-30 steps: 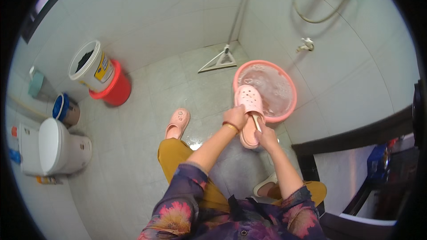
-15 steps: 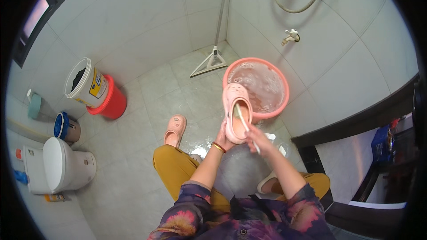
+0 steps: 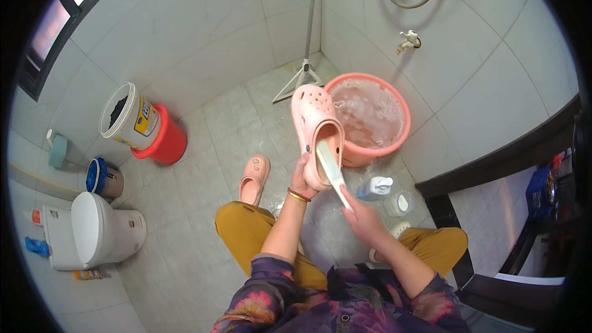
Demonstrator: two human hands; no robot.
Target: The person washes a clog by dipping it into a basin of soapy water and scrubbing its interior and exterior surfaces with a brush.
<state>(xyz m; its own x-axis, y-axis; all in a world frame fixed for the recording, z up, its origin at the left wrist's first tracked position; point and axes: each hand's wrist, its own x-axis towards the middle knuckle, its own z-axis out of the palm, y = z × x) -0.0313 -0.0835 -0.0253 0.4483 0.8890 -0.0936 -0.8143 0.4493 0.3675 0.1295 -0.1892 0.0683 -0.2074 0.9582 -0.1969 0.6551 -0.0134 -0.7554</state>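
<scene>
- Second pink rubber clog (image 3: 254,179) lies on the tiled floor.
- Left hand (image 3: 301,180) closed around heel of perforated pink rubber clog (image 3: 316,131), held up beside the pink plastic basin (image 3: 404,124).
- Right hand (image 3: 364,219) clenched on white brush (image 3: 332,171), its head inside the clog.

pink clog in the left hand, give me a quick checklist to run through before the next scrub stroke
1. Grip on the clog: ok. The left hand holds the pink clog at its heel end, toe pointing up and away.
2. Brush in hand: ok. The right hand holds the pale brush by its handle.
3. Brush on target: ok. Its head sits at the clog's opening.
4. Wash water within reach: ok. The pink basin of sudsy water stands just behind the clog.
5. Second clog: ok. It lies on the floor beside the left knee.
6. Cleaner bottle capped: cannot tell.
</scene>
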